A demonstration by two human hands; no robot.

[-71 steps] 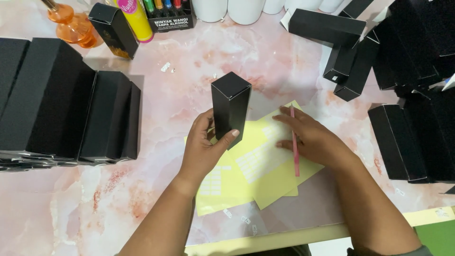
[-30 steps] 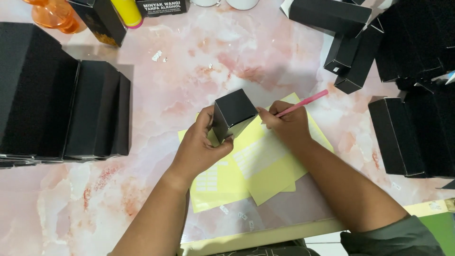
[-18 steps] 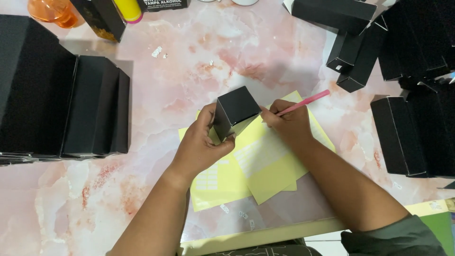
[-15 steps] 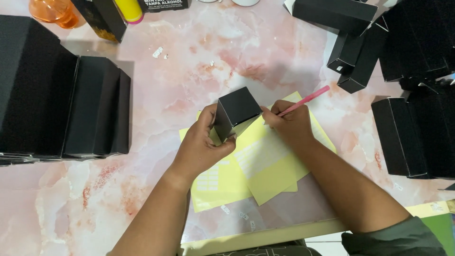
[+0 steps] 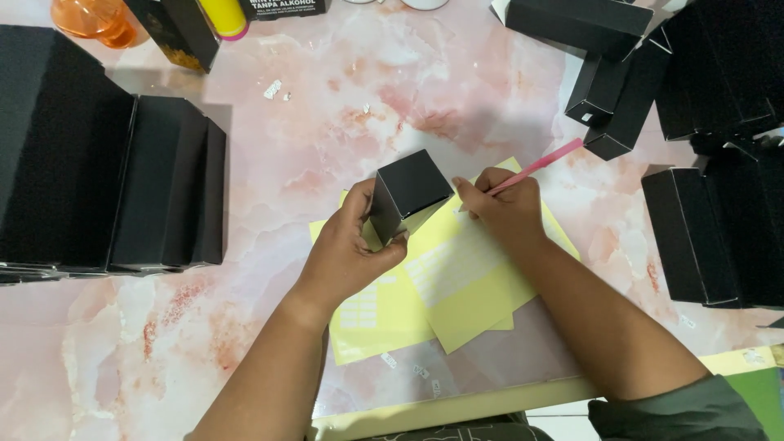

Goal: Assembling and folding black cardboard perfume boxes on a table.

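Observation:
My left hand [image 5: 349,251] grips a small black box [image 5: 406,192], held upright with its end face turned up toward me. My right hand [image 5: 504,208] holds a thin pink tool [image 5: 539,166] between the fingers, its tip close to the box's right edge. Both hands hover over two overlapping yellow sticker sheets [image 5: 445,282] that carry rows of small white labels and lie on the pink marble table [image 5: 343,122].
Rows of black boxes stand at the left [image 5: 106,171] and more lie stacked at the right [image 5: 719,163] and top right [image 5: 588,24]. An orange bottle [image 5: 90,16] and a yellow container [image 5: 224,15] sit at the far edge. Label scraps lie by the near edge [image 5: 420,371].
The box, earlier standing upright on the sheet, has been lifted and tipped so its end faces up. My right hand has come off the sheet and brought the pink tool to the box.

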